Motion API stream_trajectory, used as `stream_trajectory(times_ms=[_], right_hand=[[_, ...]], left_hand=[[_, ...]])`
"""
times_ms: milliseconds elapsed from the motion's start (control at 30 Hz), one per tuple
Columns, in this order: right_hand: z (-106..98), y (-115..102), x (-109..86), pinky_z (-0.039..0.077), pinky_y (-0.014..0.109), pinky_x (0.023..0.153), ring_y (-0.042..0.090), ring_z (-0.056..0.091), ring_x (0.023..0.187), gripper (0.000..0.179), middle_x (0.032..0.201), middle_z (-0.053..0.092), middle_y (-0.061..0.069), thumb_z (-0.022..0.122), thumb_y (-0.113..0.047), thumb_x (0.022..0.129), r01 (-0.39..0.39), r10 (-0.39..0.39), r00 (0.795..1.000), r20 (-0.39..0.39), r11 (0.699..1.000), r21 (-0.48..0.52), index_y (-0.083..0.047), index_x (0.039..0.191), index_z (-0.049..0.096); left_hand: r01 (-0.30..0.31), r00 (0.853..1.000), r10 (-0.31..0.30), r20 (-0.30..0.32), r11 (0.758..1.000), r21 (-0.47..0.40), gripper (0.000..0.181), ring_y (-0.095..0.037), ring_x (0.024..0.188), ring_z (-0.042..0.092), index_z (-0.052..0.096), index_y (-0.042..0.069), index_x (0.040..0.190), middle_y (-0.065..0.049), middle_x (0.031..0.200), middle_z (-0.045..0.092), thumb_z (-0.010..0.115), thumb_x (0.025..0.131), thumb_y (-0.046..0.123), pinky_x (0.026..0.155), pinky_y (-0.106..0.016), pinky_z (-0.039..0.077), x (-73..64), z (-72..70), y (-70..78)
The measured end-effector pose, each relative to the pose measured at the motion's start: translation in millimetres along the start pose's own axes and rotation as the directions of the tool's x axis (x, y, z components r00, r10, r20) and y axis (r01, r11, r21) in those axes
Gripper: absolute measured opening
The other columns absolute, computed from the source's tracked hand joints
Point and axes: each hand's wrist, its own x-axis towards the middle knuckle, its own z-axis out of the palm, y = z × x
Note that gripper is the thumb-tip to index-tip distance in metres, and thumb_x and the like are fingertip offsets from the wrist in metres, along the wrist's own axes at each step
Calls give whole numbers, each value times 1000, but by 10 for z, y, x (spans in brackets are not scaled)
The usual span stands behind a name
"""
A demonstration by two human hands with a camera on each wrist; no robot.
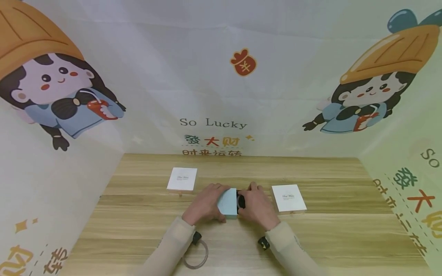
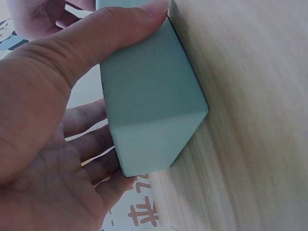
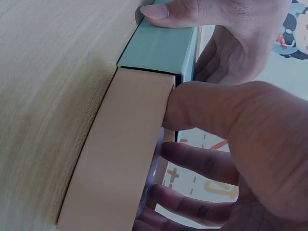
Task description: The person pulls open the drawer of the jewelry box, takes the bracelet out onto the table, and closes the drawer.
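Note:
A light blue box sleeve (image 1: pixel 228 202) lies on the table, its open end facing right. My left hand (image 1: pixel 208 203) grips it, with the thumb (image 2: pixel 130 29) on the near side and the fingers (image 2: pixel 96 142) at the far side. A peach-coloured tray (image 3: pixel 115 144) sticks out of the sleeve. Inside it sits a dark round object with a grey rim (image 1: pixel 241 201), partly hidden by the hand. My right hand (image 1: pixel 257 205) holds this round object over the tray, its thumb reaching in past the near wall and its fingertips at the rim.
A white square box (image 1: pixel 182 179) with small print stands at the back left. Another white square box (image 1: pixel 288 197) lies just right of the right hand. A ring-shaped cable (image 1: pixel 206 255) hangs by the left wrist. Printed cloth walls (image 1: pixel 221 88) enclose the wooden table (image 1: pixel 138 214).

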Motion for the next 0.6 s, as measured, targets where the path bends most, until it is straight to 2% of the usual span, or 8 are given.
stream_trajectory(times_ms=[300,600], right_hand=[[20,36,13,50,35,62,27,51,91,50,106,59,14,83,-21,71,11,-10,1000,-18,999,39,-7,119,74],[31,83,-4,51,37,66,27,48,94,49,107,57,12,87,-22,72,34,-31,999,-28,991,133,-8,117,75]], left_hand=[[9,1000,-9,6,1000,-6,101,-25,122,53,51,15,148,-6,141,59,99,60,24,103,-45,48,-10,-13,1],[-4,1000,4,-4,1000,-18,99,-25,121,53,53,12,147,-7,140,60,99,60,22,103,-44,48,-16,-33,27]])
